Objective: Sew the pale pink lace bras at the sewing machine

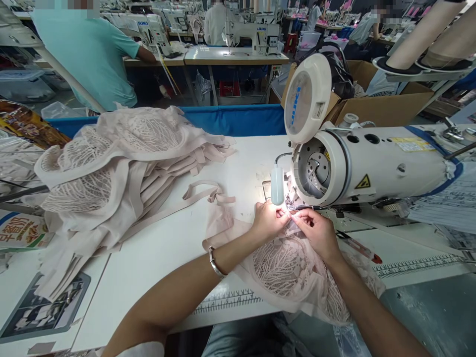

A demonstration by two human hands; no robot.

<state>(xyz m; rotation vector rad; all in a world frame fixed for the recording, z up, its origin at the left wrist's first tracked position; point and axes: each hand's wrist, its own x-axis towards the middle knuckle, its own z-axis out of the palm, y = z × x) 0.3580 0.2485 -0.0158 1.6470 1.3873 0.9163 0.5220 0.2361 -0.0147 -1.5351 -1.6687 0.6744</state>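
A pale pink lace bra (280,267) lies across the front of the table, its upper edge at the needle area of a white sewing machine (390,163). My left hand (270,219) pinches the fabric just left of the needle area. Close beside it, my right hand (316,230) pinches the same edge from the right. Both sets of fingertips nearly meet under a bright lamp (277,184). The exact bit of fabric between them is too small to make out. The machine's round front cover (308,96) stands swung up, showing the metal parts inside.
A pile of similar bras (148,144) covers the table's left side, with a strap trailing toward the middle. A red-tipped tool (360,248) lies right of my right hand. Thread cones (424,34) and a cardboard box (383,106) stand behind. A person in a turquoise shirt (82,54) sits ahead.
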